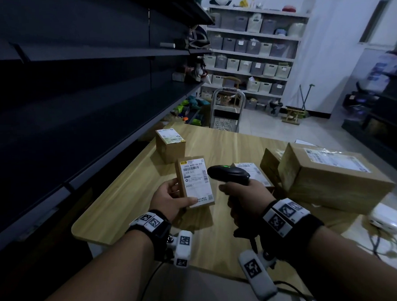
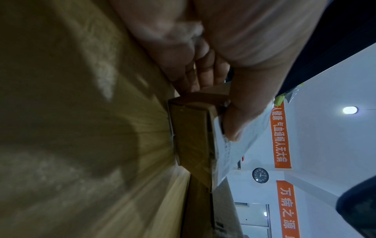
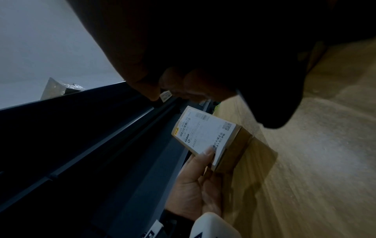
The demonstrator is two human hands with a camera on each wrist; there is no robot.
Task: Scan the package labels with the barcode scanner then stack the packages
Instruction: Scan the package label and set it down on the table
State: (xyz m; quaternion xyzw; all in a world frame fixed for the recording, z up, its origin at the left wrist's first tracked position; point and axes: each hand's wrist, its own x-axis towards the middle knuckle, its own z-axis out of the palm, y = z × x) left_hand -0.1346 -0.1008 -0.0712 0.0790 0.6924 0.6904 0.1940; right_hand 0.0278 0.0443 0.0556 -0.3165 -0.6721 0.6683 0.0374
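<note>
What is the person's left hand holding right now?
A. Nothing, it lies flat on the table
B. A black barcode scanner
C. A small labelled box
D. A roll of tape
C: the left hand grips a small box with its white label facing up, while the right hand holds the scanner beside it.

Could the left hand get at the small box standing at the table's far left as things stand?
Probably not yet: the left hand already holds the labelled package. The path to the small box looks free otherwise.
</note>
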